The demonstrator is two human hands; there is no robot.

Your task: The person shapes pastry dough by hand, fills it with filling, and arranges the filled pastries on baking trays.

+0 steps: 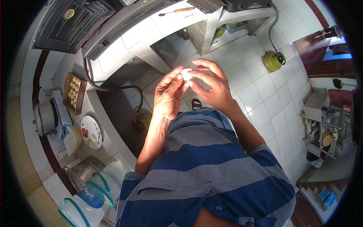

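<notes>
Our left hand [166, 94] pinches a white lump [186, 74] mid-frame, right hand [211, 86] half-open against it; squeezing too hard, we might squash it.

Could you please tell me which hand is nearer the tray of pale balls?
Left. The left hand is apart from the tray, to its right; the right hand is farther right.

A kitchen, with stove [245, 5], gas cylinder [271, 62] and dish rack [323, 123].

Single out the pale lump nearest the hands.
The pale lump between the left hand and right hand; the other pale lumps lie together in the rectangular tray.
</notes>
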